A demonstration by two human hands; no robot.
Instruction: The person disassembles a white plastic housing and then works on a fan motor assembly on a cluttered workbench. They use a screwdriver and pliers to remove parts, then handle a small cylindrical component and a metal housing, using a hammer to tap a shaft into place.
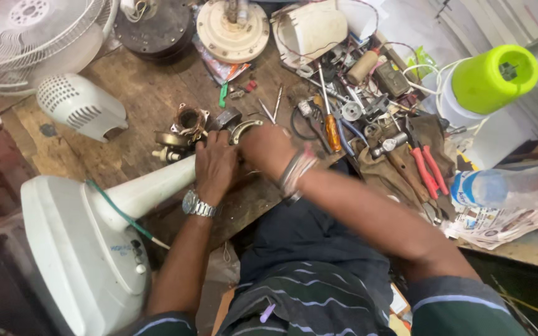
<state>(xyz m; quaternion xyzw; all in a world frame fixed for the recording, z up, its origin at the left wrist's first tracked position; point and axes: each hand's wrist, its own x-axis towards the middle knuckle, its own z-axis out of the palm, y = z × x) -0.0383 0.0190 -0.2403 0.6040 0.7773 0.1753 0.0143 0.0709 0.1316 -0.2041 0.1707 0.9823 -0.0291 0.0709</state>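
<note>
Left hand (215,165) (steel watch at wrist) clamped over top end of white plastic fan stand neck (151,190). Right hand (268,149) curled beside it, gripping curved grey metal bracket (244,129). Rusty brass motor part (189,122) just beyond left fingers, orange-handled screwdriver (332,127) right of right hand.

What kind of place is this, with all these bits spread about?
Most likely a small repair workshop for electric fans. A worn wooden bench carries a fan guard, a white fan stand, loose motor parts, and tools such as red-handled pliers.
</note>
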